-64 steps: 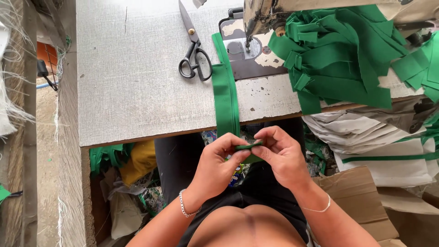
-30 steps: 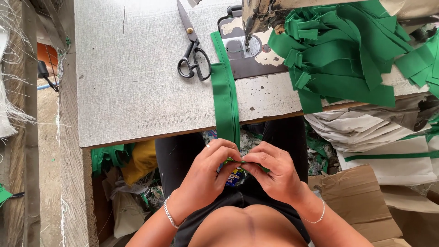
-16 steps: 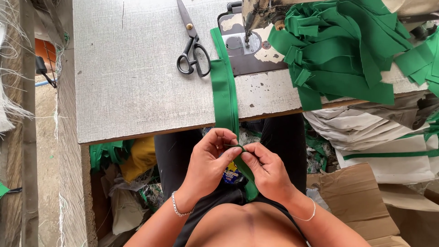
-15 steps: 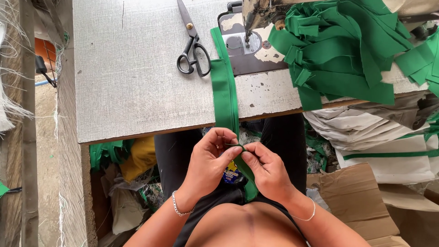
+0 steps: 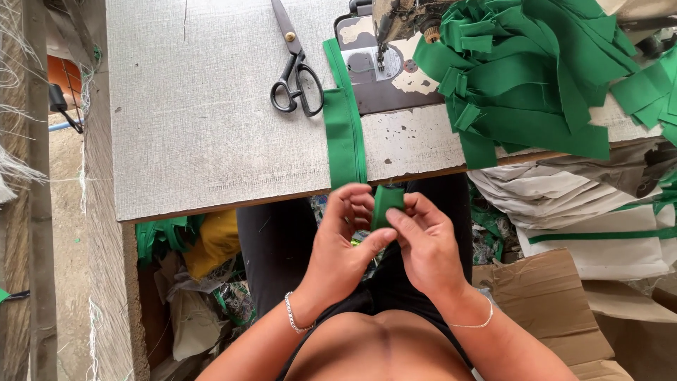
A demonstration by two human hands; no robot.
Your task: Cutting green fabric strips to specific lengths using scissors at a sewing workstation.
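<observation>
At lower centre of the frame, the folded end of a green fabric strip (image 5: 387,201) is being pinched between the fingers of the left hand (image 5: 343,247) and right hand (image 5: 425,243). The fold is likely being risked: loosened fingers could let it spring open off the worktop (image 5: 211,127) edge.

**Both hands on a green strip at the table edge**

The left hand (image 5: 338,247) and right hand (image 5: 423,243) meet just below the table (image 5: 197,127) edge, both pinching the folded end of a green strip (image 5: 345,134). The strip runs up across the table to the sewing machine (image 5: 384,56). Scissors (image 5: 296,70) lie closed just left of the strip. A pile of green pieces (image 5: 536,77) sits right of the machine. Cardboard (image 5: 550,303) lies lower right.
</observation>
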